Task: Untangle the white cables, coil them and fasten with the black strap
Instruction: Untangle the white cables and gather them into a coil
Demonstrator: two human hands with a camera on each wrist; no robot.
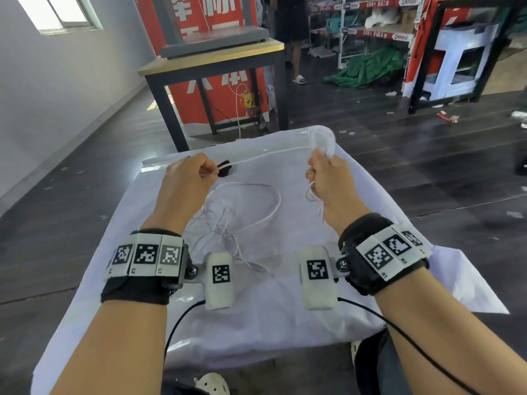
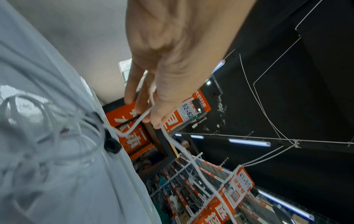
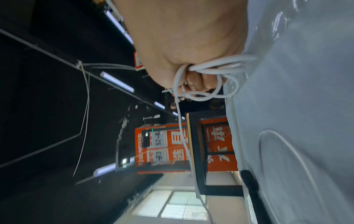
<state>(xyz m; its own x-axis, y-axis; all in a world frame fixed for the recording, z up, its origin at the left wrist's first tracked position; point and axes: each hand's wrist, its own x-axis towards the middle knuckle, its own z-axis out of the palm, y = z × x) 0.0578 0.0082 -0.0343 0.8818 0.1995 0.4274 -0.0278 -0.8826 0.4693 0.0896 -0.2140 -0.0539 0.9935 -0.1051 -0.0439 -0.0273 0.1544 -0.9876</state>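
Note:
My right hand (image 1: 322,169) is fisted round a bundle of white cable loops (image 3: 208,81), which stick out above and below the fist. From it one white cable (image 1: 271,155) runs taut to my left hand (image 1: 206,172), which pinches it between thumb and fingers (image 2: 153,115). The black strap (image 1: 224,168) lies on the white-covered table (image 1: 285,323) just right of my left fingertips; in the left wrist view the black strap (image 2: 112,145) rests at the cover's edge. A loose tangle of thinner white cables (image 1: 228,220) lies on the cover between my wrists.
A wooden-topped table with black legs (image 1: 216,67) stands just beyond the covered table, with red signs behind it. A person's legs (image 1: 296,61) are further back. Shelving and a green cloth (image 1: 370,67) sit at the back right. Dark floor surrounds the table.

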